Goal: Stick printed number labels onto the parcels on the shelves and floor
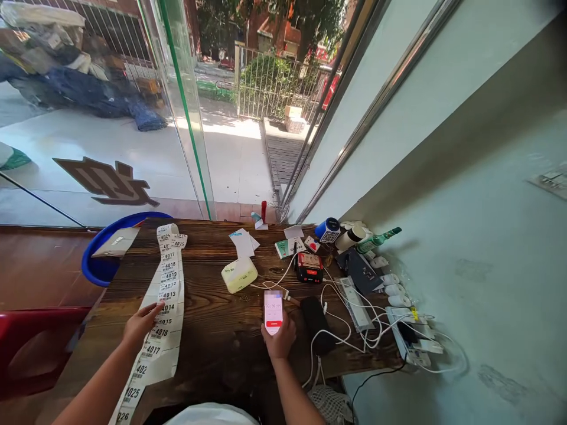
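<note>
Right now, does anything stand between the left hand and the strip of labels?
Nothing visible does: the left hand already touches the label strip, beside the printed 4014. The phone is apart, in the right hand.

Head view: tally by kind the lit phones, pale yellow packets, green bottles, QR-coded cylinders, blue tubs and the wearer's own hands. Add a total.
Lit phone: 1
Pale yellow packet: 1
Green bottle: 1
QR-coded cylinder: 1
Blue tub: 1
Own hands, left hand and right hand: 2
Total: 7
</note>
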`<state>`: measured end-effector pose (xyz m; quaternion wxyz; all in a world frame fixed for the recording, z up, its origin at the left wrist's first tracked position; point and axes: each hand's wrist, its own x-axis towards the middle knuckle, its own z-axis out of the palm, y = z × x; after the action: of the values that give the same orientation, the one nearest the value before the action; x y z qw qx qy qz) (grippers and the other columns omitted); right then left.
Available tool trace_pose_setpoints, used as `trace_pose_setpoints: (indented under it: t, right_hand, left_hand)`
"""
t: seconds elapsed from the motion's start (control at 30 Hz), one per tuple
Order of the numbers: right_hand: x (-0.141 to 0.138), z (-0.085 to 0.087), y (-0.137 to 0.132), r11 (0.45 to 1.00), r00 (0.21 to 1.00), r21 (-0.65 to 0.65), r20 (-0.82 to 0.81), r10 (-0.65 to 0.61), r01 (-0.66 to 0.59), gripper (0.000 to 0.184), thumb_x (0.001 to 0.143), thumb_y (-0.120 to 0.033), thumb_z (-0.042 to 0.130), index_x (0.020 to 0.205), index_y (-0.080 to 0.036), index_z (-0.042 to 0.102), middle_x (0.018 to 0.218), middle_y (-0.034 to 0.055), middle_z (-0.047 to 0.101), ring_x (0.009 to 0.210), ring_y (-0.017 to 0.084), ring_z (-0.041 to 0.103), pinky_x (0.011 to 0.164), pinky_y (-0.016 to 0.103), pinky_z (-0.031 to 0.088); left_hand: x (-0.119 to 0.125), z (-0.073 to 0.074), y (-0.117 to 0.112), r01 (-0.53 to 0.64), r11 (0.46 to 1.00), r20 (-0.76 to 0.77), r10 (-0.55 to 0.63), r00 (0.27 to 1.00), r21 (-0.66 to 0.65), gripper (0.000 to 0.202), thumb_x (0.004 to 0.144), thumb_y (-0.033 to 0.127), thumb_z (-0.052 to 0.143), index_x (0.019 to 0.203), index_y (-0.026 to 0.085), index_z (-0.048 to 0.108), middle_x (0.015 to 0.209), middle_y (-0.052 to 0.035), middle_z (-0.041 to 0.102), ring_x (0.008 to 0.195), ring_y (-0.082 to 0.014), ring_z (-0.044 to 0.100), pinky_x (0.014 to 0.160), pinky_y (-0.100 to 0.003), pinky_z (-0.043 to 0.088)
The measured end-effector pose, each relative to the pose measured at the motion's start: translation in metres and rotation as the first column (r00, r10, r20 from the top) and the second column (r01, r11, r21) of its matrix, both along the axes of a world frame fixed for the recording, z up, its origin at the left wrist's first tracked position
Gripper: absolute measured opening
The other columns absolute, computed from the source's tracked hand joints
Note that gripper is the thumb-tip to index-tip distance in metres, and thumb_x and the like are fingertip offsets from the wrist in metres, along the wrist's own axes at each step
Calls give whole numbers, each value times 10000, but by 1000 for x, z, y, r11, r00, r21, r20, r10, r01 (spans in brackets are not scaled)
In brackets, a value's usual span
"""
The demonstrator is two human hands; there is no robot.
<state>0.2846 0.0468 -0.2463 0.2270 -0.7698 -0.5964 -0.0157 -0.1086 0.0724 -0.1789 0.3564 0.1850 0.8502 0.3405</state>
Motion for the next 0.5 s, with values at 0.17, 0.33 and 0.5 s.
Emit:
trace_pose_setpoints:
  t: [0.17, 0.33, 0.5]
  right_hand:
    - [9, 0, 5, 997, 999, -69, -26, -20, 19, 700, 656, -518, 648, 1202, -119, 468, 968, 155, 579, 898, 339, 534, 732, 410, 406]
    - [15, 3, 12, 991, 997, -121, -42, -59, 53, 705, 620, -509, 675, 1185, -124, 502, 985, 158, 591, 917, 336, 539, 741, 401, 415]
    - [18, 8, 19, 987, 994, -135, -55, -92, 83, 716, 590, -558, 675, 1150, -134, 536, 979, 160, 606, 900, 332, 550, 729, 396, 424]
  left_hand:
    - [-2, 25, -4, -44, 992, 344, 1, 939, 116, 326, 461, 389, 730, 688, 174, 638, 626, -19, 667, 567, -170, 608, 506, -259, 500]
    - [-20, 93, -22, -238, 941, 611, 43, 791, 242, 396, 369, 315, 794, 651, 212, 535, 484, 84, 591, 397, -91, 491, 367, -168, 397]
    - [-40, 166, -56, -325, 919, 545, 158, 823, 224, 379, 241, 265, 776, 559, 204, 580, 491, 69, 608, 461, -117, 523, 378, -179, 428]
